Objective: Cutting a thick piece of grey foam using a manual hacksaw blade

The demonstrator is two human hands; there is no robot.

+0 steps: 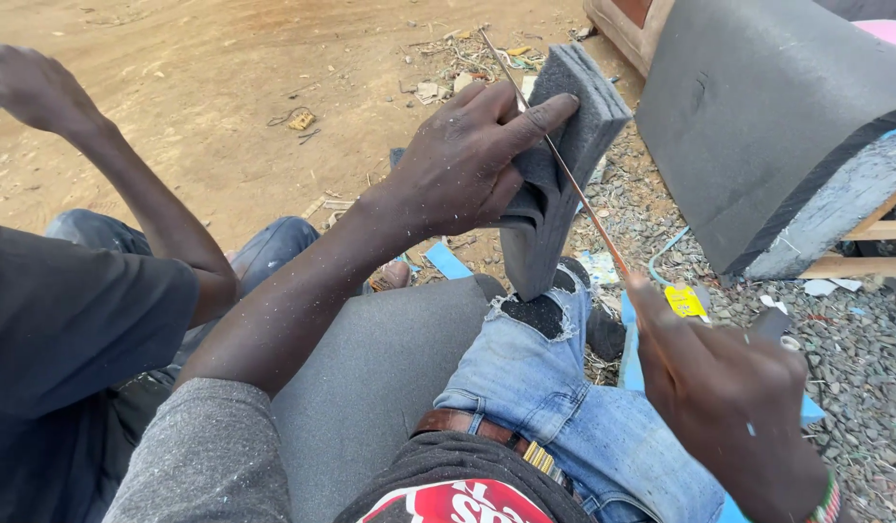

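My left hand [467, 160] grips a grey foam slab [561, 184] that stands upright on my right knee, the index finger stretched along its top edge. My right hand [728, 397] holds a long thin blade [564, 160] that runs up and to the left across the foam's side, its tip reaching past the slab's top. The blade lies against the foam just right of my left fingers. My jeans [554, 387] are torn at the knee under the slab.
Another person in a dark shirt [60, 320] sits close at my left, arm [128, 184] raised. A big grey foam-covered furniture frame [758, 126] stands at the upper right. A grey cushion [380, 378] lies between us. Foam scraps and litter cover the dirt ground [225, 87].
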